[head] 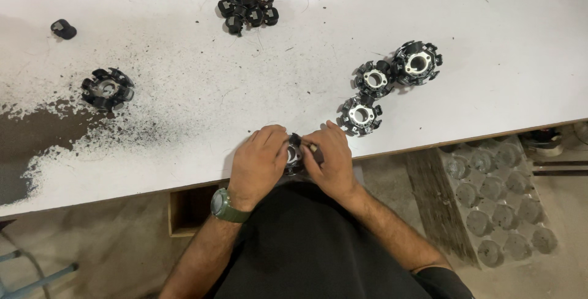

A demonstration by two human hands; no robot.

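white tabletop (pixel 184 90): worn, black grit and a dark bare patch at the left end
left hand (pixel 260 161): at the near table edge, fingers curled round the left side of a black ring part (pixel 295 152); green watch (pixel 226 206) on the wrist
right hand (pixel 331 158): closed on the right side of the same part, thumb and fingertips pinching it
black ring part: between both hands, right at the near edge, mostly covered
finished-looking rings: three black rings with white cores (pixel 392 81) just right of the hands, two of them touching
loose black pieces (pixel 247 8): small heap at the far middle
lone ring (pixel 107 89): on the left, in the grit
single black piece (pixel 63 29): far left
containers: clear cup tray (pixel 499 201) on the floor at the right, contents cannot tell; wooden box (pixel 184 210) under the table, inside in shadow
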